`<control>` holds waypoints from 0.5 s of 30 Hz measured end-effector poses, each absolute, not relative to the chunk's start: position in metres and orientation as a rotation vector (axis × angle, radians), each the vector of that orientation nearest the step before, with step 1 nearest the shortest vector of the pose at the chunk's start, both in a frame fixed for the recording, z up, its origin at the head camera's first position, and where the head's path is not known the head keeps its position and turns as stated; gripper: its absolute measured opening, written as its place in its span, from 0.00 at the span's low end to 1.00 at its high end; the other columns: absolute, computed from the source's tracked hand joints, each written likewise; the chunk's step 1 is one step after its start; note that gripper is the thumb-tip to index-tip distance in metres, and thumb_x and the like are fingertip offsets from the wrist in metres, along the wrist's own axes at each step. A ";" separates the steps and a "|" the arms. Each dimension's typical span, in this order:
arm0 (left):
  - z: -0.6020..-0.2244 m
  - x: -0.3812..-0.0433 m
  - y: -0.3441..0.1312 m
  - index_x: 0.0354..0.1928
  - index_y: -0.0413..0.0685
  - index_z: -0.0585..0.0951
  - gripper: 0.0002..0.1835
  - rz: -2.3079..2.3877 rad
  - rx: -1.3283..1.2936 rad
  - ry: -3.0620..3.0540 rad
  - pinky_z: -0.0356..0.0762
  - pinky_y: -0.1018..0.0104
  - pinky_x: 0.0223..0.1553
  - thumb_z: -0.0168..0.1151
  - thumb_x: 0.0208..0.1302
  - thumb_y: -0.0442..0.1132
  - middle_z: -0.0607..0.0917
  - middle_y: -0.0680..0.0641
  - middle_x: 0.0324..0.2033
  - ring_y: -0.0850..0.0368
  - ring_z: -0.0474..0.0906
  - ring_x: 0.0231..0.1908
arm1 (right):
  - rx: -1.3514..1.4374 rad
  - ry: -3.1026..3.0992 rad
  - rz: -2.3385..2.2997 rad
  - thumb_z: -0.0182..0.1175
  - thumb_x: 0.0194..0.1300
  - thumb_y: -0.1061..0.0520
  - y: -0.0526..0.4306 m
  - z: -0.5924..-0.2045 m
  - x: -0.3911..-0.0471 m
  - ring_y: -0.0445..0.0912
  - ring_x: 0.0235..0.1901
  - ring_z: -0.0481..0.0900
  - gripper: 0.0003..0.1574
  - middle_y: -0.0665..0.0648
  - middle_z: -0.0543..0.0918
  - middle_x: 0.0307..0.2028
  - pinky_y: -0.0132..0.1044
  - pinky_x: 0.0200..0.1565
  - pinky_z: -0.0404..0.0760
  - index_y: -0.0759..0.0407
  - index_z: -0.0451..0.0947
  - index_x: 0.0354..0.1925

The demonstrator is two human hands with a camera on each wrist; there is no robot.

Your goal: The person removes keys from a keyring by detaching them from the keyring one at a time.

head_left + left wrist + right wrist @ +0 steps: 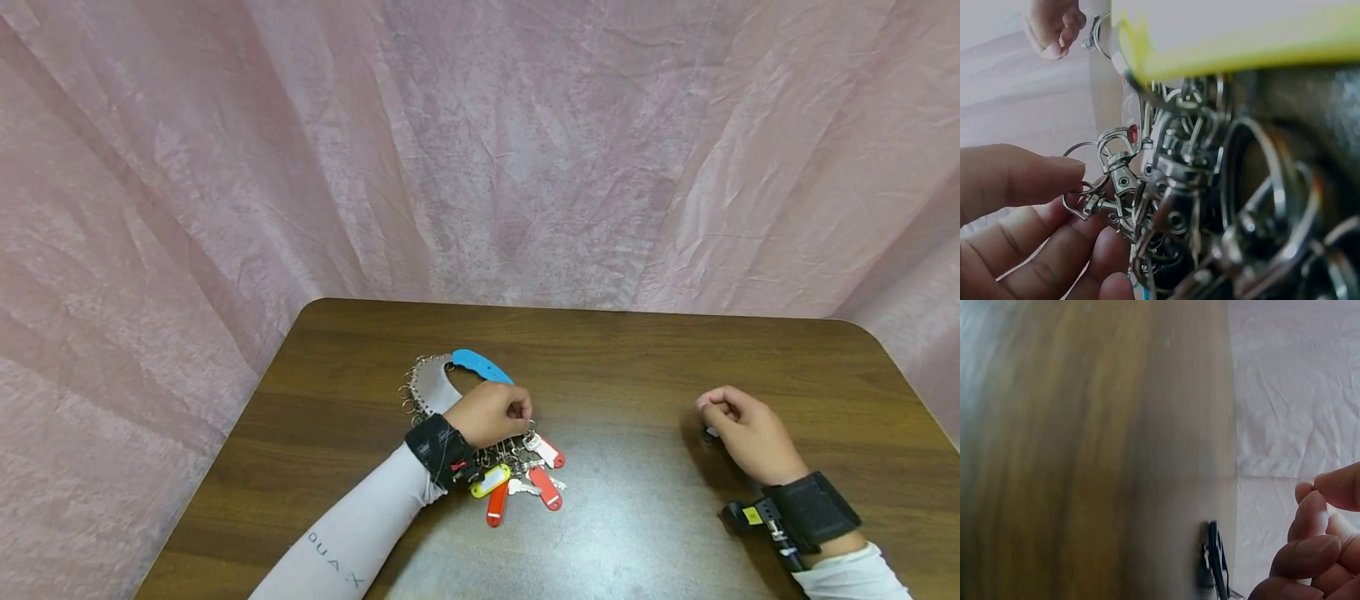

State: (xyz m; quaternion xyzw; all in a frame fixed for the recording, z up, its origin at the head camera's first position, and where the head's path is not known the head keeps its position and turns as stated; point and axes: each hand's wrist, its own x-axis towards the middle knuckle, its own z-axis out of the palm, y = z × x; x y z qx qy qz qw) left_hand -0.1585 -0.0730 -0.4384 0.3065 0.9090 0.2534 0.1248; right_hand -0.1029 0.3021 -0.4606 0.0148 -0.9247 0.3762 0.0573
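Note:
In the head view my left hand (489,414) is over the lower end of a curved grey metal key holder (433,387) with a blue handle (480,364). My left thumb and fingers pinch a metal swivel clasp with a ring (1121,172), seen in the left wrist view. Keys (522,487) with red tags (545,487) and a yellow tag (491,481) hang around it. Farther right, my right hand (757,433) has curled fingers, thumb against forefinger, nothing visible between them. Below it a small dark object (1215,559) lies on the table, its kind unclear.
The brown wooden table (622,358) has rounded far corners. Pink cloth (525,150) hangs behind and beside it. Small rings (406,393) line the holder's outer edge.

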 end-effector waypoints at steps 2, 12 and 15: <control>-0.439 -0.159 -0.073 0.31 0.53 0.80 0.05 0.747 0.887 2.644 0.71 0.71 0.36 0.68 0.62 0.38 0.79 0.58 0.25 0.66 0.72 0.29 | 0.067 -2.791 1.149 0.54 0.74 0.56 0.300 -0.461 -0.103 0.33 0.25 0.71 0.12 0.52 0.81 0.30 0.31 0.28 0.69 0.62 0.81 0.44; -0.436 -0.159 -0.074 0.32 0.52 0.78 0.05 0.814 0.790 2.581 0.71 0.71 0.37 0.65 0.66 0.39 0.78 0.56 0.26 0.64 0.72 0.30 | 0.167 -2.780 1.200 0.56 0.74 0.58 0.282 -0.463 -0.104 0.33 0.25 0.70 0.10 0.51 0.81 0.31 0.30 0.28 0.69 0.61 0.81 0.45; -0.435 -0.159 -0.075 0.33 0.51 0.78 0.06 0.832 0.776 2.554 0.71 0.70 0.37 0.65 0.66 0.39 0.78 0.56 0.26 0.63 0.73 0.30 | 0.183 -2.777 1.224 0.56 0.74 0.58 0.275 -0.463 -0.104 0.33 0.25 0.71 0.09 0.51 0.80 0.30 0.30 0.28 0.70 0.60 0.81 0.45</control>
